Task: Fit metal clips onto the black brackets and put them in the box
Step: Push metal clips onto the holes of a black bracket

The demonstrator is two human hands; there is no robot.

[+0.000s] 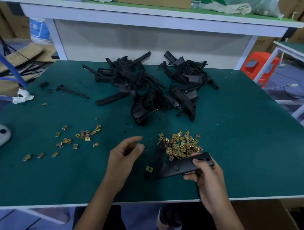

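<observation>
Where the bracket (176,166) overlaps, clips (181,144) lie heaped

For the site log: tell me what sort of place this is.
Probably a small factory assembly bench: a green work mat holds a heap of identical black brackets and loose metal clips in bulk.

Dim, cool-toned overhead light, soft faint shadows on the green tabletop (234,136), wide-angle bending at the edges, slight overall blur, no strong glare
</observation>
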